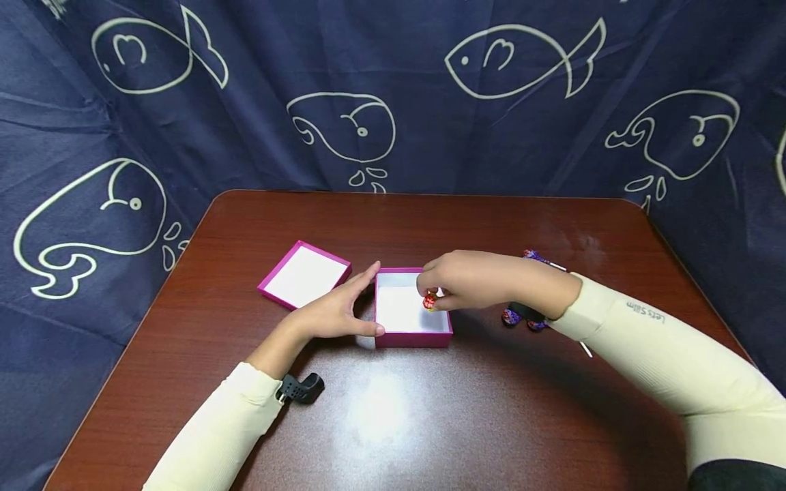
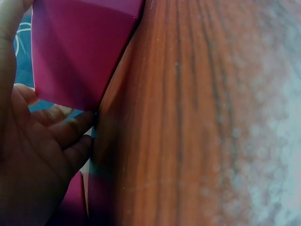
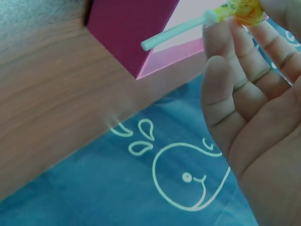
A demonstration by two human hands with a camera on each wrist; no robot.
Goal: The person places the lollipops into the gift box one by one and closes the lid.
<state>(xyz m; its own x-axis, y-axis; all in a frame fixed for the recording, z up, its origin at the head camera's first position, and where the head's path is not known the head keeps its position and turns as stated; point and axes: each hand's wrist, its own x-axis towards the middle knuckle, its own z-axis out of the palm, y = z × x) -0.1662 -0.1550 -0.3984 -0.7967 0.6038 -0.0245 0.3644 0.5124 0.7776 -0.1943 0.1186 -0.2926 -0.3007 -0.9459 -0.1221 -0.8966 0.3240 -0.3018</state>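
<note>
Here, left hand (image 1: 334,314) spread against the pink box (image 1: 413,339), right hand (image 1: 471,278) above it, pinching a lollipop (image 1: 429,301).

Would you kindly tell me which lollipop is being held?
The red-and-yellow lollipop, pinched in the right hand; the purple-blue lollipops lie on the table.

The brown table (image 1: 491,416) bears a pink box (image 1: 413,340), lid (image 1: 305,276) and wrapped lollipops (image 1: 511,317).

A cream-sleeved left arm (image 1: 221,426) reaches in from the near left, its bare left grip (image 1: 334,310) spreading thumb and forefinger apart. A cream-sleeved right arm (image 1: 657,351) comes from the near right, its bare right grip (image 1: 473,279) pinching with curled fingers, back upward.
</note>
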